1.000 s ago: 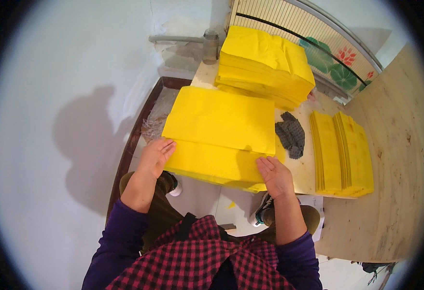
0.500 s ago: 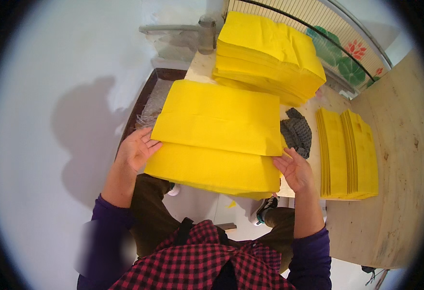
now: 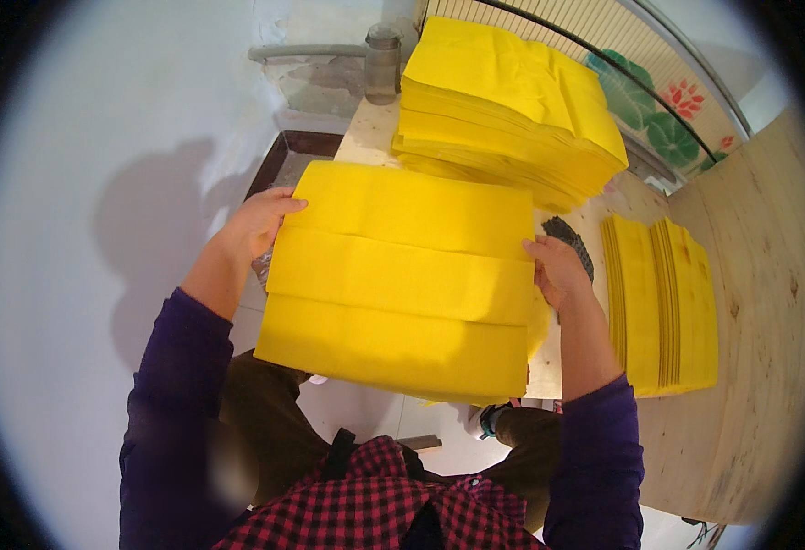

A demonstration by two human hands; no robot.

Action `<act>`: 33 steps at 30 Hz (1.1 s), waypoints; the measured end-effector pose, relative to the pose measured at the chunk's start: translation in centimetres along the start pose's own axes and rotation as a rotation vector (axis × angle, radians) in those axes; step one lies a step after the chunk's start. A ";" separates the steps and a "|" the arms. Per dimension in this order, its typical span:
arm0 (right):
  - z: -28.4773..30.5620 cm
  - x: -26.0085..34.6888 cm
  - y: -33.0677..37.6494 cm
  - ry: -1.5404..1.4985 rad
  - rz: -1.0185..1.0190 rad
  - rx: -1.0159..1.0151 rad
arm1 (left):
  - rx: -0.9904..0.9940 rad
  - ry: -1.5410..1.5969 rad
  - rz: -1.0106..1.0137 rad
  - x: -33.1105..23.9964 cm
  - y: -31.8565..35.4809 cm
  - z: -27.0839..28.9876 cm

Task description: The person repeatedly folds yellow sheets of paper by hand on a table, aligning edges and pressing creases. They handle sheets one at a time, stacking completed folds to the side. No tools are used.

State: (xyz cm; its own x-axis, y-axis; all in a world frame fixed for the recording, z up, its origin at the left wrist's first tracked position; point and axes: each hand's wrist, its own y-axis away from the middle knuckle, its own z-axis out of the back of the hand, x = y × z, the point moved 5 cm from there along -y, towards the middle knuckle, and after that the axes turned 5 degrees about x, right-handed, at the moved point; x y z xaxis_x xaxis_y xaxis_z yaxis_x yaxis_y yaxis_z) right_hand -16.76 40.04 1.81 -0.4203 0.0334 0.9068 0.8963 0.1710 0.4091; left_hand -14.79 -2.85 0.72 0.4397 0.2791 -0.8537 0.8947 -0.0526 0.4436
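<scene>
I hold a bundle of bright yellow folded sheets (image 3: 402,280) in front of my chest, its layers stepped so three bands show. My left hand (image 3: 254,223) grips its left edge near the top. My right hand (image 3: 556,269) grips its right edge. The bundle is lifted off the pale wooden table (image 3: 751,367) and covers the table's near-left corner and my lap.
A tall pile of yellow sheets (image 3: 512,101) lies at the back of the table. A flatter stack of folded yellow sheets (image 3: 664,298) lies to the right. A dark grey cloth (image 3: 572,240) shows beside my right hand. A grey pipe fitting (image 3: 382,62) stands behind.
The bundle has come up off the table toward me, and both hands have slid from its near edge out to its left and right sides.
</scene>
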 end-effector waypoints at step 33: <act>0.6 -1.8 1.8 0.529 0.644 -0.086 | 0.116 -0.361 -0.565 2.1 0.5 3.3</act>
State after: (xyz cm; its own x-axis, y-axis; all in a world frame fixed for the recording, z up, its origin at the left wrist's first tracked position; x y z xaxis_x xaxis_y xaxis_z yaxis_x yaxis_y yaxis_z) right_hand -14.49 40.87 0.90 0.2806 -0.3714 0.8851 0.9550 0.2007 -0.2186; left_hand -13.16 -5.42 -1.74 -0.1171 -0.0423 -0.9922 0.9885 -0.1010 -0.1124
